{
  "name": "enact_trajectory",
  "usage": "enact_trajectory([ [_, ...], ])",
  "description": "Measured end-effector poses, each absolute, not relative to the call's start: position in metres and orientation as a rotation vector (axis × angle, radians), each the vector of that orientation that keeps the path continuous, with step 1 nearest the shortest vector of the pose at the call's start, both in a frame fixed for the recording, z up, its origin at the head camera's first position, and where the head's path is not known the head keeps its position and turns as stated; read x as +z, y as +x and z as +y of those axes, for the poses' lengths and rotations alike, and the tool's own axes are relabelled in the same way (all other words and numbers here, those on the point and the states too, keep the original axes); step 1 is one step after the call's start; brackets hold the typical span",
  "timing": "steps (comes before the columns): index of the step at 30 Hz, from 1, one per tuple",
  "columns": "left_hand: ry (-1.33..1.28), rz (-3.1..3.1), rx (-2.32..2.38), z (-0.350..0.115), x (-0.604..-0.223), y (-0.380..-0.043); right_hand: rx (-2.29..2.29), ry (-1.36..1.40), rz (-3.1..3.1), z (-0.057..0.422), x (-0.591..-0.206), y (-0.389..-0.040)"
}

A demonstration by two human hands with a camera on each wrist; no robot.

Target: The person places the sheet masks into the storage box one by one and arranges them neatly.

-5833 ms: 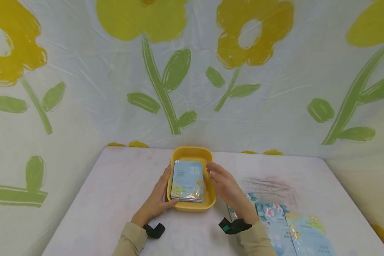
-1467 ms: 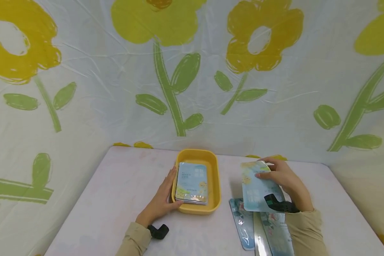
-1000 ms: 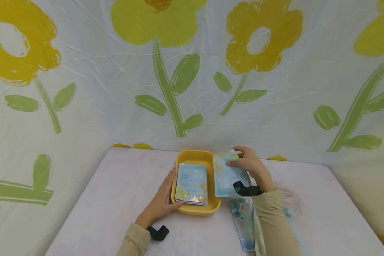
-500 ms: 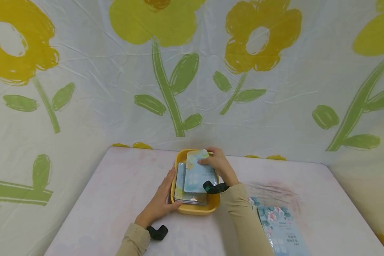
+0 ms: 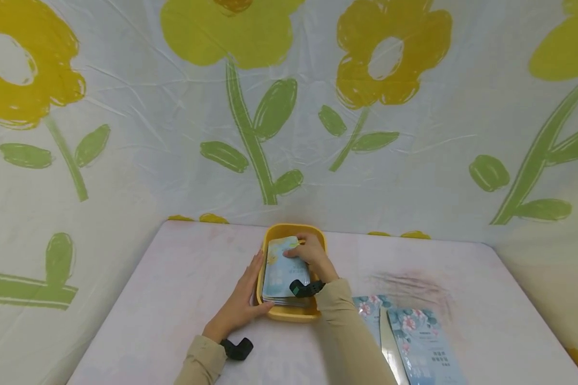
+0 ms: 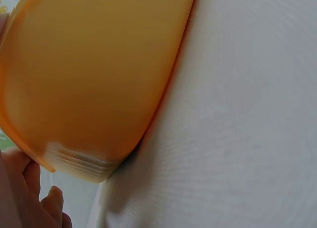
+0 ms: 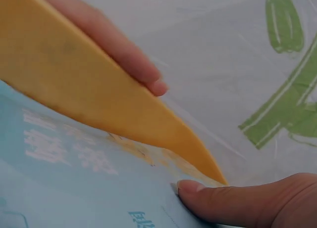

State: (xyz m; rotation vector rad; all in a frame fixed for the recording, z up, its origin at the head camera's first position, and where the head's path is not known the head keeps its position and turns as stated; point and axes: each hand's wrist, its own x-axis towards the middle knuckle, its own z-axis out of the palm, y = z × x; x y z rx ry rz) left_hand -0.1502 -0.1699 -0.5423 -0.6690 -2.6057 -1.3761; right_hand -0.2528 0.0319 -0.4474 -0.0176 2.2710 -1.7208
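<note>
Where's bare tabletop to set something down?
Bare: tabletop left of the left hand; back right, behind the loose packets and right of the yellow tray; the front gap between left sleeve and right sleeve.
Crowded: the yellow tray, with stacked packets and the right hand; front right, loose packets beside the right sleeve.

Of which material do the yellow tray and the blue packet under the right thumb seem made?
The yellow tray looks like moulded plastic, satin, with ridges at one corner. The blue packet is probably plastic film or foil laminate, slightly glossy: its printed face shows a soft sheen.
</note>
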Motion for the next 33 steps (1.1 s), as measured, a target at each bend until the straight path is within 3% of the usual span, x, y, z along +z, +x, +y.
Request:
enact_trajectory([
  [20,-0.666,-2.615,-1.354,-0.171,-0.543,-0.151,-1.177,-0.211,2.633,0.053,-0.42,-0.246],
  [33,-0.649,-2.628,-1.352,-0.168,-0.542,-0.15,-1.498,-0.337,2.397,0.096,-0.368,-0.234],
])
